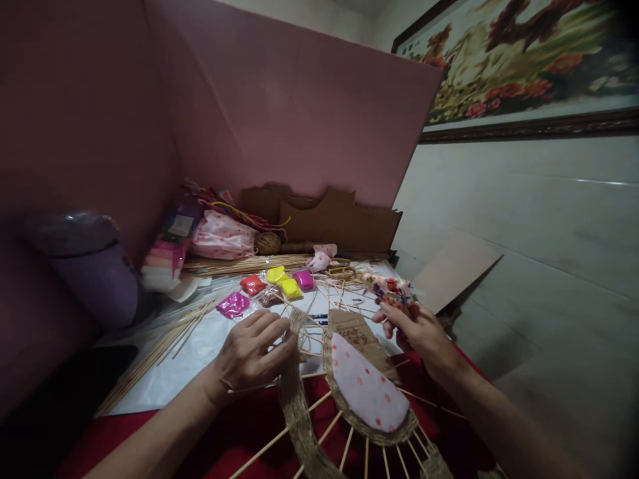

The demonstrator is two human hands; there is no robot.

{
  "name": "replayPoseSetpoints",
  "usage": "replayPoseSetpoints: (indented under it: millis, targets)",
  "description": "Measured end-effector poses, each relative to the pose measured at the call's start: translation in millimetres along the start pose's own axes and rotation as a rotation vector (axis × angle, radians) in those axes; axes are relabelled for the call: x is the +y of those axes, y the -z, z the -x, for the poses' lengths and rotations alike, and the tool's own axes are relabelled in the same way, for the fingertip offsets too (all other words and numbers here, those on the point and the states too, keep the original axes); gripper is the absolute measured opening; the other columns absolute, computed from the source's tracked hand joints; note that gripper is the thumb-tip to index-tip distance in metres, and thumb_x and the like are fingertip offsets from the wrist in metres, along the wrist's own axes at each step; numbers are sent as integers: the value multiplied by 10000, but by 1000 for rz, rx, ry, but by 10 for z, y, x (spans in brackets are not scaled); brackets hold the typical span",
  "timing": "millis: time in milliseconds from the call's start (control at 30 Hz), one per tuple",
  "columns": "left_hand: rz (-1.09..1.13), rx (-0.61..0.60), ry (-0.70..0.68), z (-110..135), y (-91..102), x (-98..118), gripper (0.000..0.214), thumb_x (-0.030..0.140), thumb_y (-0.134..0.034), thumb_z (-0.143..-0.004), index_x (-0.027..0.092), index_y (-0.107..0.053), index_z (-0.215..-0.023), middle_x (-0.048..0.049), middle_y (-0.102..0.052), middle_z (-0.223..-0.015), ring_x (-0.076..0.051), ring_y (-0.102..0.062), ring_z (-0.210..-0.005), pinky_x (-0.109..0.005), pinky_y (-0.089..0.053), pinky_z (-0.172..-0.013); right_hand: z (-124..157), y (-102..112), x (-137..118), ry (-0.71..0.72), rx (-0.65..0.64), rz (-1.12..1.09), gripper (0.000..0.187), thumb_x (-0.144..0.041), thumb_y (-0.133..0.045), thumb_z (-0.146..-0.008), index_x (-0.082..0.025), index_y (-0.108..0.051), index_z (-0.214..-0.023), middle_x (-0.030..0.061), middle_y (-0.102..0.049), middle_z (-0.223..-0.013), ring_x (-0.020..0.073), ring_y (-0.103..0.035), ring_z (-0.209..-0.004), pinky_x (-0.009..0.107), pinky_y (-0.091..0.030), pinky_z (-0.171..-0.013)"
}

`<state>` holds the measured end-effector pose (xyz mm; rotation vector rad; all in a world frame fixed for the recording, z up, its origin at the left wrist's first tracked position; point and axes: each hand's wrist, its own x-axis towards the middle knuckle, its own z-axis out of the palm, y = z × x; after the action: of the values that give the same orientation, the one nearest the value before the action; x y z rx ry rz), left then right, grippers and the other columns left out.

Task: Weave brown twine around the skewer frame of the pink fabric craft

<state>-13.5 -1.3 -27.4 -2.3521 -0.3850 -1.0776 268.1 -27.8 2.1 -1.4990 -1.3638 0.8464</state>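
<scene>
My left hand (259,349) is closed on the upper left part of a twine-woven band (292,392). This band is the outer ring of a craft piece with thin wooden sticks (347,449) fanning out from its middle. At the centre sits a half-round pad of pale pink dotted fabric (367,386), edged with woven twine. My right hand (419,332) is raised right of the piece, fingers curled at a crumpled bundle of flower-patterned fabric (392,289). Its fingertips partly cover the bundle's lower edge. Brown cardboard (357,336) shows behind the pad.
Red, yellow and magenta packets (289,287) lie on the white table sheet (200,359). Behind them are bundled sticks (239,266), a twine ball (268,243), pink dotted cloth (224,235) and cardboard (334,223). A purple bin (94,279) stands left; a tiled wall rises right.
</scene>
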Motion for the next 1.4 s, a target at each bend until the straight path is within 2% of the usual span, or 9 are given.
replayPoseSetpoints:
  millis: [133,200,367,567,733,933,1233,1333,1400]
  targets:
    - [8,-9,-5,11,-7,-1,193,176,-666,-712,149,-591,-887,-66,-637,-789,-182,-590,-750,-340,-498,-659,70,-83,-35,-122,-215,-117,365,-479,-582,-736,-125,-604,-822,106,-670,-832,170,-636,-644,167,-371,-340]
    - [5,-9,1,21,-11,-4,198,186,-667,-715,152,-591,-895,-68,-636,-800,-183,-589,-758,-342,-498,-664,74,-81,-3,-158,-204,-152,342,-449,-588,-742,-140,-571,-887,126,-653,-960,213,-663,-765,163,-393,-320]
    - [8,10,2,20,-11,-9,194,192,-664,-721,158,-589,-897,-65,-638,-814,-181,-586,-758,-343,-499,-667,23,79,141,-263,-73,-175,336,-400,-581,-776,-139,-505,-973,165,-601,-1061,205,-678,-659,156,-374,-260]
    - [19,16,-5,-2,1,-5,187,231,-668,-725,145,-599,-875,-71,-638,-800,-177,-581,-736,-333,-495,-643,59,89,196,-434,-164,-390,303,-349,-604,-786,-131,-528,-981,156,-610,-1037,207,-681,-724,186,-495,-358]
    - [22,27,1,-14,6,-12,211,232,-689,-707,142,-600,-877,-80,-636,-797,-185,-585,-744,-336,-500,-644,33,131,223,-438,-182,-540,209,-291,-616,-791,-113,-548,-877,142,-642,-939,216,-666,-858,220,-572,-553]
    - [22,36,-3,-20,14,-16,207,218,-688,-706,143,-603,-880,-86,-643,-799,-194,-588,-743,-343,-501,-641,-77,362,212,-421,-26,-621,120,-211,-577,-814,-121,-531,-878,121,-649,-842,224,-673,-849,221,-578,-561]
    - [12,49,14,-36,6,-9,163,232,-653,-734,158,-592,-866,-71,-634,-781,-178,-582,-733,-325,-497,-639,-217,444,470,-263,207,-362,234,-354,-659,-731,-148,-564,-788,46,-642,-670,135,-632,-547,199,-511,-452]
    - [6,25,13,-23,-5,-8,137,200,-631,-744,161,-592,-870,-69,-634,-786,-173,-581,-726,-324,-495,-640,-77,355,298,-166,140,-223,291,-426,-617,-740,-142,-577,-787,17,-611,-579,61,-452,-337,162,-336,-300]
    - [9,5,16,-4,-15,-7,137,169,-616,-745,166,-589,-879,-65,-636,-791,-172,-581,-732,-327,-492,-648,82,270,121,-143,-77,-213,356,-486,-551,-771,-137,-586,-712,15,-576,-510,64,-439,-353,159,-308,-315]
